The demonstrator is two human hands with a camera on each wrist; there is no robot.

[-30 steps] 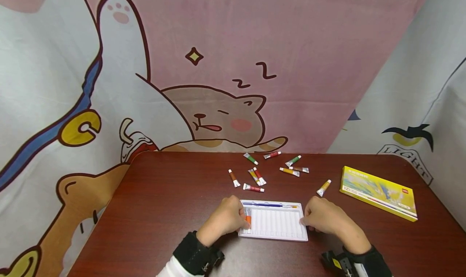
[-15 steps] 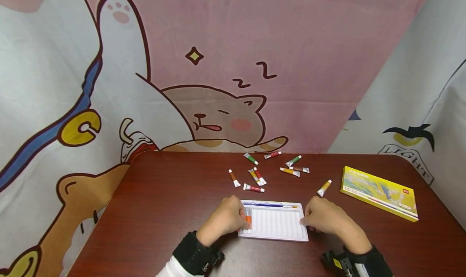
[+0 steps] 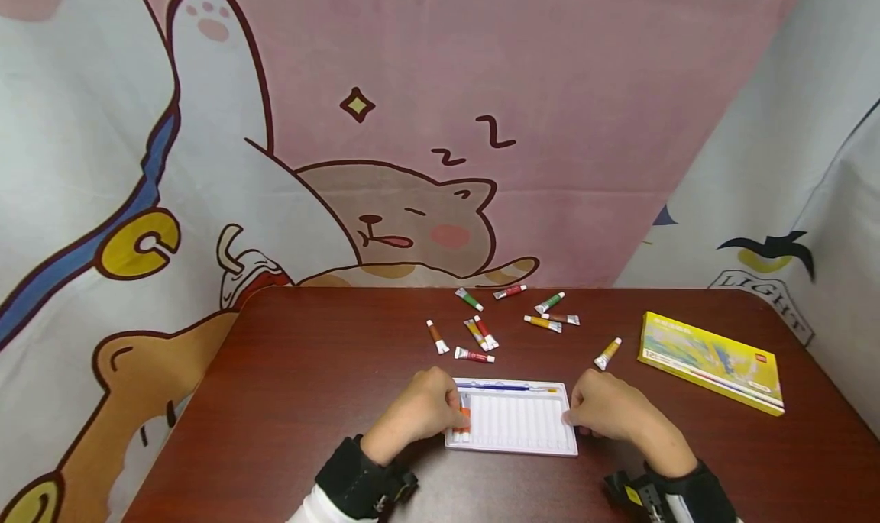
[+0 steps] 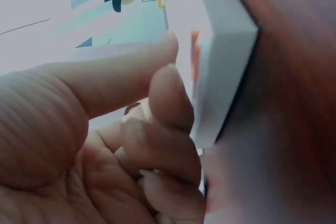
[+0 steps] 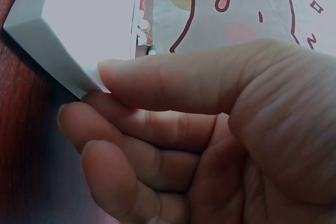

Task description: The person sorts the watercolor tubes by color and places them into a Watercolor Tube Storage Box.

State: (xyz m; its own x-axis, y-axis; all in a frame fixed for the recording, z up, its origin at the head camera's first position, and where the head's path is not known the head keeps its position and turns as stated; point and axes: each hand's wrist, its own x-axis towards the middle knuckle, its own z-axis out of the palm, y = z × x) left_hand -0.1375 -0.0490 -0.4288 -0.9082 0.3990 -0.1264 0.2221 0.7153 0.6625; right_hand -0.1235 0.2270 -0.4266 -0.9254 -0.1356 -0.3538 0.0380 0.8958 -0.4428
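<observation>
A white plastic paint tray [image 3: 519, 420] lies in front of me, with a thin blue paintbrush [image 3: 498, 387] along its far edge. At its left end an orange paint tube [image 3: 465, 414] lies inside, partly covered by my fingertips. My left hand [image 3: 419, 407] grips that end, thumb over the rim and other fingers curled by the outer wall. Opposite, my right hand [image 3: 610, 405] pinches the tray's right edge. In the right wrist view its thumb overlaps the tray wall [image 5: 63, 56], with curled fingers below. Bright glare hides the tray's inside in both wrist views.
Beyond the tray several paint tubes lie scattered, such as a red one [image 3: 474, 355] and a brown one [image 3: 437, 337]. A yellow tube [image 3: 608, 353] lies near my right hand. To the right rests a yellow box [image 3: 711, 363] on the brown table [image 3: 309, 385].
The head view has shifted slightly to the right. Both hands stay at the tray's ends; my left thumb has slid slightly, showing more of the orange tube's near end.
</observation>
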